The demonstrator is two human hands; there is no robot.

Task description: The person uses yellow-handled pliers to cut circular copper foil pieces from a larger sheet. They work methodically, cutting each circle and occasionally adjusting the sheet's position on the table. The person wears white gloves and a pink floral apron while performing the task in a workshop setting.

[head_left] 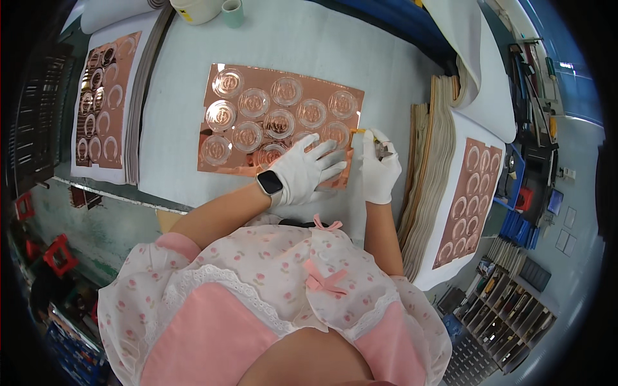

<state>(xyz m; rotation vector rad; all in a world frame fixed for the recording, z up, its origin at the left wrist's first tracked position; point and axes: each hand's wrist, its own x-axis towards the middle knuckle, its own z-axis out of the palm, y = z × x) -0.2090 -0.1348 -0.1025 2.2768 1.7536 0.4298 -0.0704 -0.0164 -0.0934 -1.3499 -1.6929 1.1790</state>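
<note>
A copper-coloured sheet [257, 74] with rows of raised round shapes lies on the white-covered table in front of me. My left hand [305, 168], in a white glove, rests flat on its lower right part with the fingers spread. Some of the round shapes are hidden under it. At the sheet's right edge is my right hand [380, 166], also gloved, with its fingers closed on a thin yellow tool [358, 131]. The tool's tip points left and meets or nearly meets the sheet's edge; its exact kind does not show.
To the right, a thick stack of papers [425, 186] carries another copper-coloured sheet [468, 202]. A similar sheet [106, 100] lies on a stack at the left. A white tub [196, 9] and a pale green cup [232, 13] stand at the table's far side.
</note>
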